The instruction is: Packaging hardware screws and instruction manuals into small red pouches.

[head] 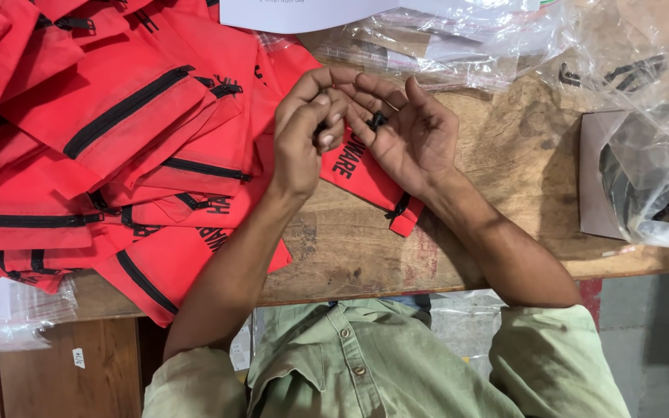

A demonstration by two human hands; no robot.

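My left hand (303, 131) and my right hand (412, 135) meet above a wooden table (505, 162), fingertips touching. A small black part (379, 120), like a zipper pull, sits between the fingers of my right hand, whose palm faces up. My left hand's fingers are curled and pinch near that same part. Under both hands lies a red fabric pouch (361, 174) with a black zipper and black lettering. A heap of similar red pouches (118, 131) covers the table to the left of my left hand.
Clear plastic bags (443, 39) lie at the table's far edge, with white paper (303, 14) beside them. A brown cardboard piece (594, 178) under a plastic bag (652, 170) holding dark parts sits at the right. More bagged items (9, 310) are at the lower left.
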